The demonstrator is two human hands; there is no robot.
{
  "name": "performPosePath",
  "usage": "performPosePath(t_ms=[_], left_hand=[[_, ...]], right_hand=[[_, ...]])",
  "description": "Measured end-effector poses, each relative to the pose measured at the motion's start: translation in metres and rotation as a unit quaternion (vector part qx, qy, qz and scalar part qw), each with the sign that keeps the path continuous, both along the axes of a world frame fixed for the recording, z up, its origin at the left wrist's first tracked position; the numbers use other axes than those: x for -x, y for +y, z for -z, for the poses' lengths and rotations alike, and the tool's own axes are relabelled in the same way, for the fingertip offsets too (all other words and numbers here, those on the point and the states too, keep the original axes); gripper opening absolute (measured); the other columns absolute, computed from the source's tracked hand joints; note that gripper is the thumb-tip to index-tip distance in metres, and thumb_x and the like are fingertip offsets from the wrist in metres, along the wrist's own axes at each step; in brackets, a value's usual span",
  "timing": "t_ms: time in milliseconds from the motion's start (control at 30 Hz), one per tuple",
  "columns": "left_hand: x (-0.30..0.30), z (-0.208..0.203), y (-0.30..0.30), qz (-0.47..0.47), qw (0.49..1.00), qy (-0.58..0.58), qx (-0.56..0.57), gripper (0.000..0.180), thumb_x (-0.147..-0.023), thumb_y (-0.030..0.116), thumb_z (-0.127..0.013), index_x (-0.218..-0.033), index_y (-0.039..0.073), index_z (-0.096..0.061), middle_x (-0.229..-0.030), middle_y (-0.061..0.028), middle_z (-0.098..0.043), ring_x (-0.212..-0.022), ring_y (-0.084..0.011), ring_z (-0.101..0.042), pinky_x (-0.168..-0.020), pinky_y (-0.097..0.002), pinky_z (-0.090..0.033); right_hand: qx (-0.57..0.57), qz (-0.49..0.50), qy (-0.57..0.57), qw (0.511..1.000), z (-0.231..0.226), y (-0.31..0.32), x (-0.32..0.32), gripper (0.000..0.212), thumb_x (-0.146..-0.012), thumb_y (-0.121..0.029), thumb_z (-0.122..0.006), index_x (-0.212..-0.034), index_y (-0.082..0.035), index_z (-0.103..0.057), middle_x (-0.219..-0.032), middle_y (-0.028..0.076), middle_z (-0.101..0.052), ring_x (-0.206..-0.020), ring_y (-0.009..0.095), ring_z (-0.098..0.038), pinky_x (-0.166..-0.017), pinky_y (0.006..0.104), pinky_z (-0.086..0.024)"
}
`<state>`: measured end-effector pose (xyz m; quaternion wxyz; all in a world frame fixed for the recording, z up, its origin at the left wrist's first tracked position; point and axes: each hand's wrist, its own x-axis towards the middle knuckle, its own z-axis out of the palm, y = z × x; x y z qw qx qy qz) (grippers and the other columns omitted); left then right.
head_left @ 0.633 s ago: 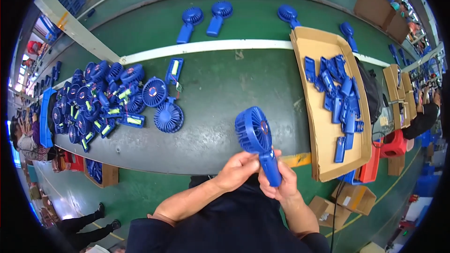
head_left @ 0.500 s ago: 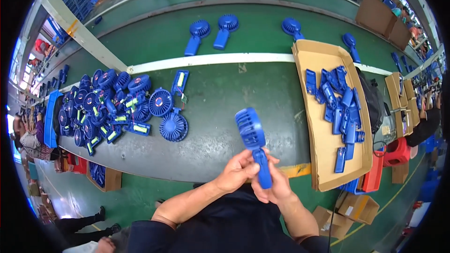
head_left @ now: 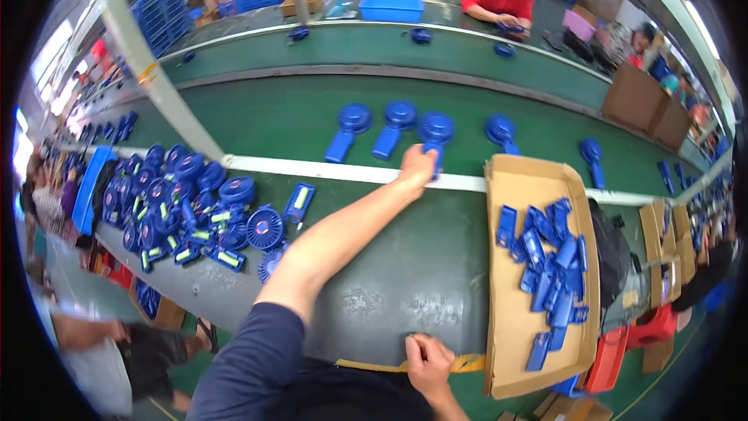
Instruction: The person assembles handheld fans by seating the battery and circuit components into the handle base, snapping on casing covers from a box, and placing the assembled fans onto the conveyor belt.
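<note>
Blue handheld fan, gripped, over green belt

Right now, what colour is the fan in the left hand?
Blue. The fan in the left hand shows best in the head view.

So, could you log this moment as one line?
left hand: holding blue fan over green surface | right hand: curled near bench edge | cardboard tray: blue parts inside
</note>
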<state>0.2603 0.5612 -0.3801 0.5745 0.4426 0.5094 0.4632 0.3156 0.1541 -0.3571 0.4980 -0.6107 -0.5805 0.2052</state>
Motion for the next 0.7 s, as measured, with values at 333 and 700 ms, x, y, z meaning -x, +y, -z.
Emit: performPosePath(t_ms=[333,700], left_hand=[[-0.070,-0.003,0.029,-0.128,0.947,0.250,-0.158,0.057,-0.086,0.026,-0.072,-0.131,-0.004,-0.054,-0.136,-0.0260,-0.054,-0.127,-0.0442,-0.052,-0.107,-0.0504,-0.045],[0.168,-0.081,-0.244,-0.062,0.843,0.383,-0.372,0.063,-0.084,0.022,-0.078,-0.138,0.002,-0.053,-0.151,-0.0210,-0.044,-0.144,-0.0407,-0.037,-0.117,-0.0505,-0.034]], right_hand=[[0.010,0.001,-0.041,0.999,0.002,-0.003,0.001,0.006,-0.090,-0.002,-0.070,-0.085,0.000,-0.068,-0.064,0.008,-0.062,-0.050,0.015,-0.056,-0.051,0.0307,-0.044],[0.092,-0.039,-0.015,0.995,-0.002,-0.013,-0.012,0.014,-0.092,-0.009,-0.071,-0.101,0.001,-0.071,-0.086,0.014,-0.071,-0.073,0.023,-0.067,-0.069,0.0341,-0.054]])
